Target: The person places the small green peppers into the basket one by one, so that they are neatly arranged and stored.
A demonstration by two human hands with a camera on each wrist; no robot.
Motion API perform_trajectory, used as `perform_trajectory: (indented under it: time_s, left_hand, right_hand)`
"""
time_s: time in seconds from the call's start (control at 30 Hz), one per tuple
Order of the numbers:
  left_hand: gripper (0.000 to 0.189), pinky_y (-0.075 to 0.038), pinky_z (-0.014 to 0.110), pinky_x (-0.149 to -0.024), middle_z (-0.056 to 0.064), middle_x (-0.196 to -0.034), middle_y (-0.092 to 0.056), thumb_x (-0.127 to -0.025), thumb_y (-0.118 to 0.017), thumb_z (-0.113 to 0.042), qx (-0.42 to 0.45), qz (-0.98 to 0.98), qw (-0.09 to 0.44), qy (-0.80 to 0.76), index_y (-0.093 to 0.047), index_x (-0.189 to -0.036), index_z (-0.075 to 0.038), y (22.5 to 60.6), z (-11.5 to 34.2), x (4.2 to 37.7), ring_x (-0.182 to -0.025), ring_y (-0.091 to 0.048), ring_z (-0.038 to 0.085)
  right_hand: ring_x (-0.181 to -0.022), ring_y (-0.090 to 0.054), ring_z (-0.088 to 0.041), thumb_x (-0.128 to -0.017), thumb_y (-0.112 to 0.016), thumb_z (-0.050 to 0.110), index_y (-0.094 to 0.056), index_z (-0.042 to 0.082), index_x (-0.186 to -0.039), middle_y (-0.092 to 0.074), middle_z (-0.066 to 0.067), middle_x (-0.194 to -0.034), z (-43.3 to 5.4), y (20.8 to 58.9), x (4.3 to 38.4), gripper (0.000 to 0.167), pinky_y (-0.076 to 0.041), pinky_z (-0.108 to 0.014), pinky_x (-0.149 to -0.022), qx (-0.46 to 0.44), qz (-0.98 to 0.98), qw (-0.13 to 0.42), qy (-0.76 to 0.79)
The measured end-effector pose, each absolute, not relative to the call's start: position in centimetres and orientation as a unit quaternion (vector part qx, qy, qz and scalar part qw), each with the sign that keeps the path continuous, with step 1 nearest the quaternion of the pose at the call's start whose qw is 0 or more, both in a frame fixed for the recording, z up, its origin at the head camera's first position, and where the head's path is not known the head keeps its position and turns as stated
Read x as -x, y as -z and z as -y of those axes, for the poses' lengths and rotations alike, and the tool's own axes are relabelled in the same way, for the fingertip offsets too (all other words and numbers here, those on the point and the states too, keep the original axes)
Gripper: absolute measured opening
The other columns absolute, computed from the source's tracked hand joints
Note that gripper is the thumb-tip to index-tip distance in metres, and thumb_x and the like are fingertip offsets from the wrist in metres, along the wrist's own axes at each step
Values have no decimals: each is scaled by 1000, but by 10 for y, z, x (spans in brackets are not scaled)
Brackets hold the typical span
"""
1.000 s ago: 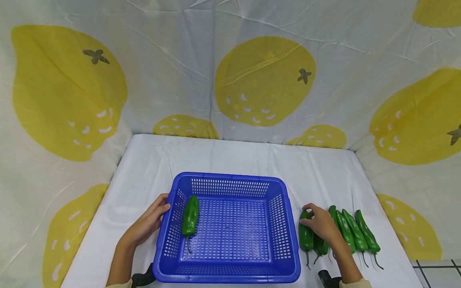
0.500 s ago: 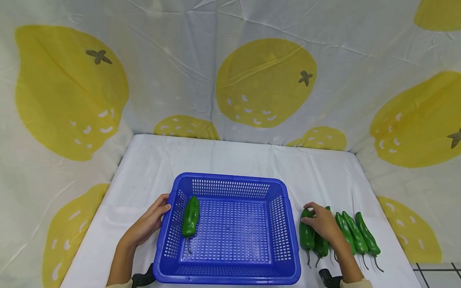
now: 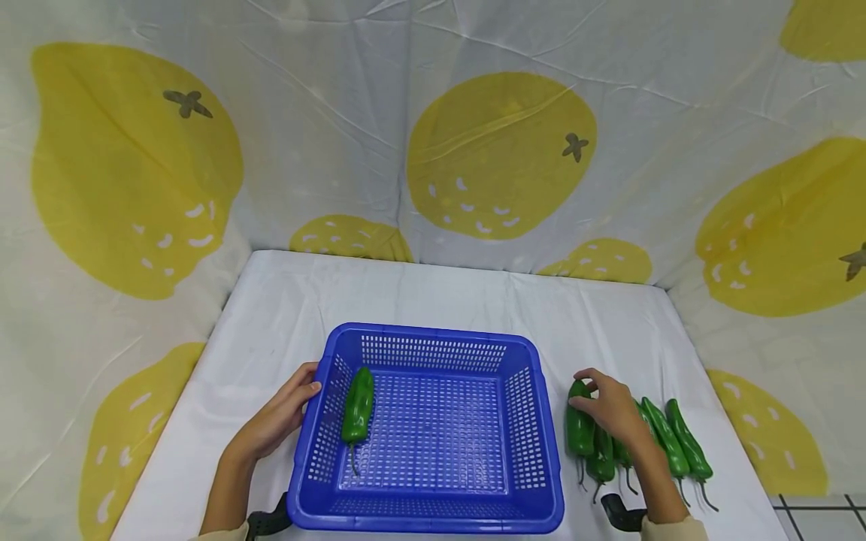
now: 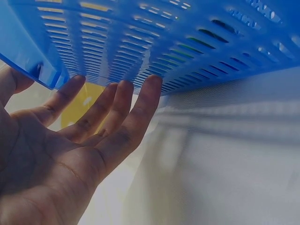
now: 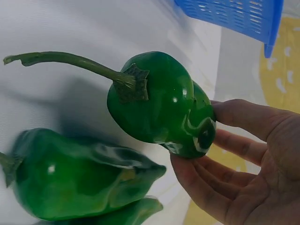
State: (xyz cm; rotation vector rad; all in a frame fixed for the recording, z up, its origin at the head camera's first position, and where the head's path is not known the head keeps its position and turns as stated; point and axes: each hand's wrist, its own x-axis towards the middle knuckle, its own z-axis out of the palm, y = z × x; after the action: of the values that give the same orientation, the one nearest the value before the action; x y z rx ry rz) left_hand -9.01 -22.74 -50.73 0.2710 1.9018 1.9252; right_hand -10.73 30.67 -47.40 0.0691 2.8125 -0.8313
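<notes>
At the blue plastic basket, my left hand holds the left rim. Its thumb is at the rim and its fingertips touch the slotted outer wall from below. A long green pepper lies inside along the basket's left side. To the right of the basket, my right hand pinches another green pepper near its narrow end, thumb on one side and fingers on the other. In the right wrist view this pepper hangs tilted above the cloth, stem toward the camera.
Several more green peppers lie side by side under and right of my right hand, stems toward me. White cloth covers the table. A lemon-print curtain rises behind and on both sides.
My right hand has moved slightly up and right, with the pinched pepper rising at its tip end. The left hand and basket have stayed put.
</notes>
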Motion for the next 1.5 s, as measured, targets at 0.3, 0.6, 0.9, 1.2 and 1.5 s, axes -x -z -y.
perform_trajectory:
  time_s: [0.3, 0.6, 0.9, 1.2, 1.5]
  left_hand:
    - [43, -53, 38, -87, 32, -138, -35, -110, -35, -24, -97, -682, 211, -694, -27, -143, 2, 507, 228, 90, -112, -55, 26]
    - [44, -53, 39, -88, 32, -138, -35, -110, -35, -25, -95, -684, 213, -691, -26, -143, 2, 507, 227, 90, -113, -54, 28]
    - [44, -52, 39, -88, 32, -139, -35, -110, -36, -25, -95, -684, 211, -691, -26, -144, 2, 507, 227, 90, -113, -54, 28]
    - [45, -53, 39, -87, 32, -138, -35, -110, -36, -25, -94, -683, 214, -692, -26, -144, 2, 507, 227, 90, -112, -54, 27]
    - [45, -53, 40, -87, 32, -139, -35, -109, -36, -25, -93, -685, 213, -691, -25, -144, 2, 506, 226, 90, -112, -55, 28]
  right_hand:
    - [-89, -62, -38, -88, -73, 18, -61, -3, -124, -64, -28, -110, -304, 462, 116, 44, -52, -44, -67, -9, -957, 91, 276]
    - [-92, -62, -40, -90, -72, 21, -59, -3, -126, -63, -30, -112, -300, 448, 127, 46, -52, -45, -69, -1, -956, 90, 279]
    - [-94, -62, -40, -91, -71, 21, -59, -1, -128, -62, -29, -115, -290, 430, 139, 45, -52, -48, -73, 13, -955, 81, 285]
    - [-95, -63, -39, -91, -70, 22, -60, -1, -128, -63, -28, -114, -275, 417, 152, 45, -53, -46, -69, 25, -955, 76, 284]
    - [-90, -63, -36, -91, -69, 21, -60, 1, -129, -63, -28, -115, -255, 407, 163, 43, -54, -42, -67, 39, -955, 77, 283]
